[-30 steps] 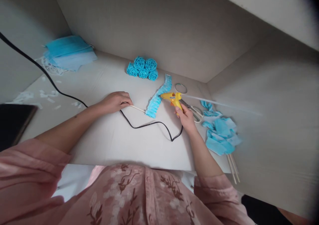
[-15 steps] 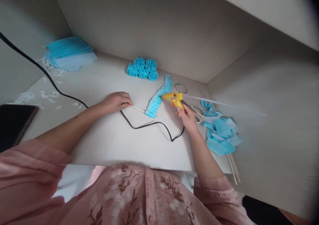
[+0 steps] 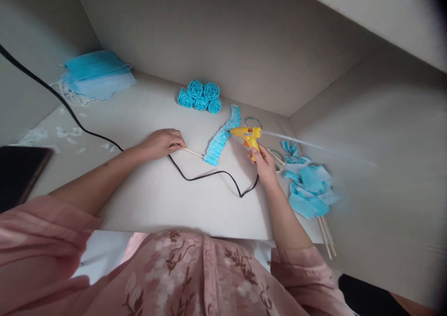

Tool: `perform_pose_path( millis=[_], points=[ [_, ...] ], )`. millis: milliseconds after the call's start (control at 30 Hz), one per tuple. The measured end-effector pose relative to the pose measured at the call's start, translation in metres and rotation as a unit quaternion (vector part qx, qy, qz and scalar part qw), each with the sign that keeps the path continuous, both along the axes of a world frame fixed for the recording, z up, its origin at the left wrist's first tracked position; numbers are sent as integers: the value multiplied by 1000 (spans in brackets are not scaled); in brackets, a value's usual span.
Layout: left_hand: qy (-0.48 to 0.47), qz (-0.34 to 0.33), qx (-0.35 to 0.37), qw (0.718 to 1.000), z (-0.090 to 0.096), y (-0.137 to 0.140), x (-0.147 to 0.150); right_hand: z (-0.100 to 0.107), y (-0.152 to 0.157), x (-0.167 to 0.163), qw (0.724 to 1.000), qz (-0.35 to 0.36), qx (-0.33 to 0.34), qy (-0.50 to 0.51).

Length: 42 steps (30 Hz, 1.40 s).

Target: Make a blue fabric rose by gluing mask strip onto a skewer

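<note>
Pinched in my left hand is a thin wooden stick, its far tip at the lower end of a pleated blue strip. The strip lies slantwise on the table, its upper end bent to the right. My right hand is wrapped round the handle of a yellow glue gun, whose nozzle points left at the strip's right edge. A long clear glue stick juts from the gun's back. The gun's black cord runs across the table and passes under my left hand.
Several blue rolled fabric roses sit by the back wall. Blue face masks are stacked at the back left, white scraps before them. Scissors, a ring-shaped roll, blue fabric pieces and wooden sticks lie at right.
My right hand has drawn the glue gun slightly to the right and up along the strip. My left hand and the wooden stick have stayed in place.
</note>
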<state>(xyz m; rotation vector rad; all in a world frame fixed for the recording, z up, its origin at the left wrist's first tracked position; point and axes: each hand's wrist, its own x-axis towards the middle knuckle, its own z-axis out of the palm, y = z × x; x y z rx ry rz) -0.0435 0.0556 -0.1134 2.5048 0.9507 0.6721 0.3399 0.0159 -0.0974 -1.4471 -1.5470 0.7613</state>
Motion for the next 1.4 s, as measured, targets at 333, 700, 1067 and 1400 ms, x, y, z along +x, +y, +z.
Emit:
perform_pose_path(
  millis=[333,700,1067,1400],
  points=[
    [0,-7,8,1000,-1,1,-1,0,3,4,1000,-6,-22,-12],
    [4,-8,4,1000,0,1,-1,-1,2,5,1000,1,-18,14],
    [8,-2,5,1000,1,-1,0,6,4,1,995,-34,14,98],
    [7,-1,4,1000,0,0,-1,-4,10,1,1000,-9,-3,17]
  ],
)
